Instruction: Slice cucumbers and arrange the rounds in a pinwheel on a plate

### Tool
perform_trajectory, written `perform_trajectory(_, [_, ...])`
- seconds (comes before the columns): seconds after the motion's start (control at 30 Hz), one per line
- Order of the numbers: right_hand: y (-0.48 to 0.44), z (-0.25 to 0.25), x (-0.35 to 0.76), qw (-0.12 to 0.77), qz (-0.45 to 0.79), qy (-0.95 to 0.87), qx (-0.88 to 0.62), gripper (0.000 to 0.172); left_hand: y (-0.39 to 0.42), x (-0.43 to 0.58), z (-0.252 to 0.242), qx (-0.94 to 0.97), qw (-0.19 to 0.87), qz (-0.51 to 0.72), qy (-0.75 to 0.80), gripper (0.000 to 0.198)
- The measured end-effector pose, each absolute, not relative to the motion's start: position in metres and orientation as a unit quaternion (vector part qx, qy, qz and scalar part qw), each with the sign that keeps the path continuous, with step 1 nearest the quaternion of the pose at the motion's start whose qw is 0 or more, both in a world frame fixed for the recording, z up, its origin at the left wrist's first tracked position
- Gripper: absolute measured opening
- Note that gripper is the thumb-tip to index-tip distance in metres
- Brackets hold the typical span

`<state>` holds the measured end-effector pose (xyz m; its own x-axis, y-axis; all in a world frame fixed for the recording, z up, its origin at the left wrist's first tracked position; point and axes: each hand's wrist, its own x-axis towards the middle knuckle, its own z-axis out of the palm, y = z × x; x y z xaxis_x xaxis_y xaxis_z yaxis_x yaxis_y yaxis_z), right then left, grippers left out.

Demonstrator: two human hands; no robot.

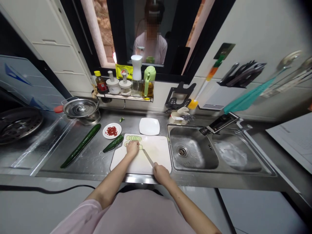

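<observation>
My right hand (162,173) is wrapped round the handle of a kitchen knife (148,158), its blade pointing away and left across the white cutting board (156,152). My left hand (133,148) bends over a short row of cucumber slices (140,147) on the board, its fingers closed on them and partly hiding them. The knife tip is close to the slice at the right end. Behind that hand lies a second row of overlapping cucumber slices (134,138). A cut cucumber piece (113,143) rests beside the board on the left.
A long whole cucumber (81,145) lies farther left. A plate of chopped red pieces (112,131) and a white square plate (149,126) stand behind the board. The sink (195,148) is at the right, a lidded steel pot (83,110) at the back left.
</observation>
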<state>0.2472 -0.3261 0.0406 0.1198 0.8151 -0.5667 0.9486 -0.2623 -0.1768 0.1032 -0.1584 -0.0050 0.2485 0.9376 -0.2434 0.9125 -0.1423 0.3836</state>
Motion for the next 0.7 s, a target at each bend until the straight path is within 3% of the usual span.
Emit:
perform_trajectory(0.33, [-0.337,0.038,0.269,0.078,-0.288,0.560,0.773,0.025,-0.178,0.083,-0.009,0.679,0.271,0.119,0.672,0.014])
perform_trajectory(0.7, [-0.327,0.033,0.268,0.082,-0.284,0.576,0.762,0.028,-0.167,0.041,-0.008,0.601,0.225,0.143,0.754,0.018])
